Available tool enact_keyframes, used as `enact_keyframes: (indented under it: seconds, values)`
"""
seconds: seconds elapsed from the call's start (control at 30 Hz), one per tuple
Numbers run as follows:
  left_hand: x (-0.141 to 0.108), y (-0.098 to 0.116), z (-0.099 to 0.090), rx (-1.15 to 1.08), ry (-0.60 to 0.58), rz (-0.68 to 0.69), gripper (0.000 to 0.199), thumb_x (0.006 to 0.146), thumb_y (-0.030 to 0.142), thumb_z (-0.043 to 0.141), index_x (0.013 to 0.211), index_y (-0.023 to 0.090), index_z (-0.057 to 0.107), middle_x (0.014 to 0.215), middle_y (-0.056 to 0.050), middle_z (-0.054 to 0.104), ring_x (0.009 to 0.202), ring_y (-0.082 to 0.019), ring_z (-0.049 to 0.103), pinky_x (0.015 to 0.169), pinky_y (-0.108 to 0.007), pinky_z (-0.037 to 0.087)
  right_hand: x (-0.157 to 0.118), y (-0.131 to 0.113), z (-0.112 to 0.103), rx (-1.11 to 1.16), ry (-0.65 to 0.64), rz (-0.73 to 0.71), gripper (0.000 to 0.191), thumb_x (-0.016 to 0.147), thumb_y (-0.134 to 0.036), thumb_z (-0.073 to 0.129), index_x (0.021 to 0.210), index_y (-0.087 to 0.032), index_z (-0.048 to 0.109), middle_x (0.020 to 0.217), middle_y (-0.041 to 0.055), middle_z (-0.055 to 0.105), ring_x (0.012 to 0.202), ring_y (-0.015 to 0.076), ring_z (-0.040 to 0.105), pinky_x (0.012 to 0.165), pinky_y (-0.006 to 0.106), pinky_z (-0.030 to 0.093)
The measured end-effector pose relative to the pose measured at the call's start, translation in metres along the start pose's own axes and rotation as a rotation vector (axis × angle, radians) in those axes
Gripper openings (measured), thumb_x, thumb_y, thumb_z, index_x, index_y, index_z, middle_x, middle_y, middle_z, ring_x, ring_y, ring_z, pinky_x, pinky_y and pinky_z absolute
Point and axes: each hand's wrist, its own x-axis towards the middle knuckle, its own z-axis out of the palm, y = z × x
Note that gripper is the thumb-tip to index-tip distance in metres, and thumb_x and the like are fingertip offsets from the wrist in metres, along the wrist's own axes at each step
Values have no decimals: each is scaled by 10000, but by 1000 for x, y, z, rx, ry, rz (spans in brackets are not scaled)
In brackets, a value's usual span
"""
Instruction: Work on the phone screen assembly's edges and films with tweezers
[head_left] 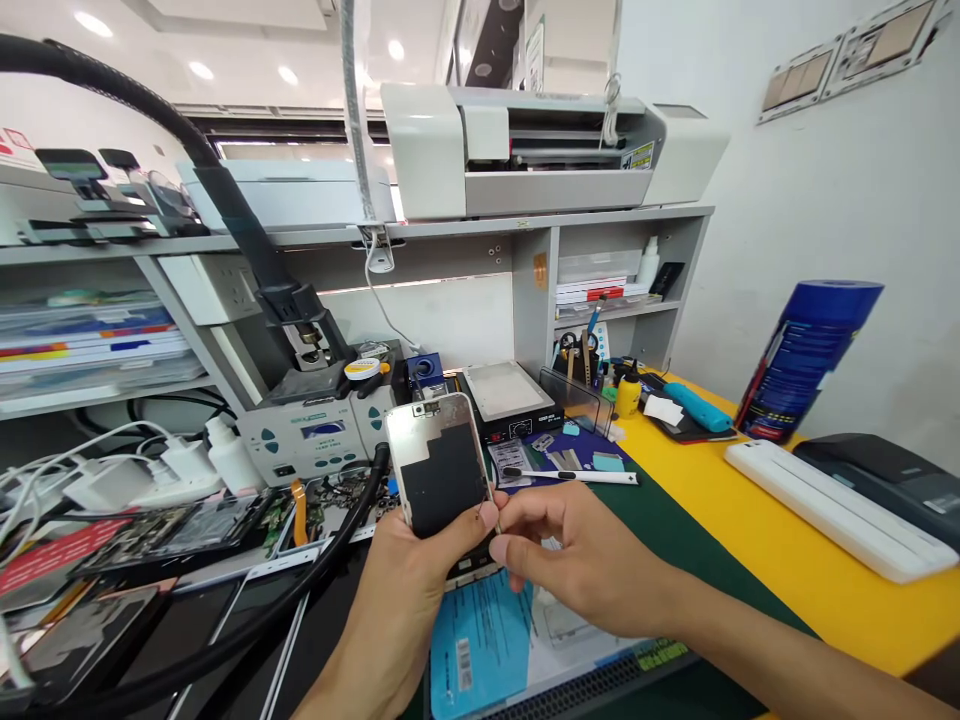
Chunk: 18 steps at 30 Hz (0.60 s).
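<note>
A phone screen (442, 470) is held up tilted in front of me, its metal-and-black back side facing me. My left hand (409, 580) wraps round its lower part, with the thumb lying across the right edge. My right hand (581, 550) is closed in a pinch at the lower right edge of the screen. Whatever is between those fingertips is too small to make out. Below both hands lies a blue and white printed packet (480, 640). Behind the screen stands a flat heating plate (506, 390) with a black base.
A black hose (322, 570) curves across the left side, over several phone screens and boards. A grey hot-air station (315, 440) stands behind them. On the green mat lies a white brush (592, 477). A blue can (806, 360) and a white bar-shaped device (840, 510) are at right.
</note>
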Motion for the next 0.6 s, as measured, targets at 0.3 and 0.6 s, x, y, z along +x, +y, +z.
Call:
enact_keyframes:
  seconds: [0.3,0.6]
  values:
    - [1,-1,-2,1,33,10,269,704,341,788,889,147,774,895,-85,762,818,-207,672,693,-260,525,-1,-2,0,-80,-7,-28,172,899,-275,556,756,-186,594,665,-12,582,650,142,550,632,256,442]
    - [2,0,1,-2,79,9,277,699,376,782,844,141,764,771,-67,732,708,-200,662,643,-281,535,-1,-3,1,-48,-13,-9,157,887,-272,574,762,-181,602,649,-6,615,638,147,579,633,260,449]
